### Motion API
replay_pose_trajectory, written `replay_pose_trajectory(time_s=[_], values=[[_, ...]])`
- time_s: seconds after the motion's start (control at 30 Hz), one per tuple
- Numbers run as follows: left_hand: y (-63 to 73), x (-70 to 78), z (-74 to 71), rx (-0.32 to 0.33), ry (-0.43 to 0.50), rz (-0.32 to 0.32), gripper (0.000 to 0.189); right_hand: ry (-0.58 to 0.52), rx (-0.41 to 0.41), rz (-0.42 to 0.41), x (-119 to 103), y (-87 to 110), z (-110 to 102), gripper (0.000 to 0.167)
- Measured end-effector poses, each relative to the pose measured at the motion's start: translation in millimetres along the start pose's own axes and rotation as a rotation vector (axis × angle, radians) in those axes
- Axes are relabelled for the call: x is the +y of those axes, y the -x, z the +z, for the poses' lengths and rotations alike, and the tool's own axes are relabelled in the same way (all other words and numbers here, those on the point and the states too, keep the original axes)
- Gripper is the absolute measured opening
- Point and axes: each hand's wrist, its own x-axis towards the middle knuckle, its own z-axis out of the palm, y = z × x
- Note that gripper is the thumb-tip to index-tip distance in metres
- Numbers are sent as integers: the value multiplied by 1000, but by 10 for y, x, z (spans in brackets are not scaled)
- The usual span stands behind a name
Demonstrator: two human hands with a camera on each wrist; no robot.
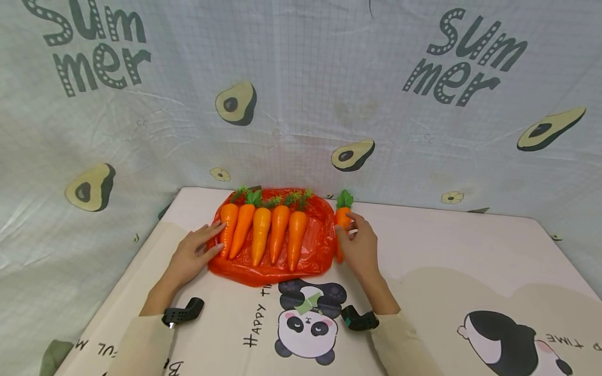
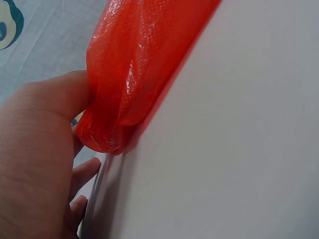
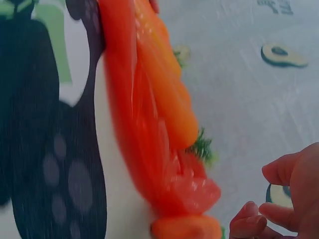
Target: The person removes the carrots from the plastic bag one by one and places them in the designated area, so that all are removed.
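Several orange carrots with green tops lie side by side on a red plastic bag (image 1: pixel 321 243), which is spread flat on the table. My left hand (image 1: pixel 192 255) rests at the bag's left edge, its fingertips by the leftmost carrot (image 1: pixel 229 222). Seen from the left wrist, the thumb lies against the bag's crumpled side (image 2: pixel 119 94). Just right of the bag is a single carrot (image 1: pixel 343 215), partly hidden by my right hand (image 1: pixel 362 248). In the right wrist view, a gap shows between the bent, parted fingers (image 3: pixel 279 172) and that carrot (image 3: pixel 187 227).
The pale table (image 1: pixel 447 245) carries printed pandas and lettering. Behind it hangs a light curtain (image 1: pixel 291 104) with avocados and words on it. A black wrist device (image 1: pixel 183 312) is strapped to each forearm.
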Motion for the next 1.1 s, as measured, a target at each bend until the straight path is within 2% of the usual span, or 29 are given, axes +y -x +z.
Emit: replay_pose_trajectory(time_s=[0.2, 0.53, 0.9, 1.1], values=[[-3, 9, -17, 1, -4, 4, 54, -20, -53, -93, -203, 83, 122, 44], [4, 0, 8, 4, -7, -4, 54, -74, -123, -118, -366, 132, 390, 45], [6, 3, 11, 13, -11, -2, 54, -82, -137, -106, -293, 205, 599, 46], [9, 13, 0, 10, -7, -2, 54, -54, -139, -69, -241, 220, 669, 52]])
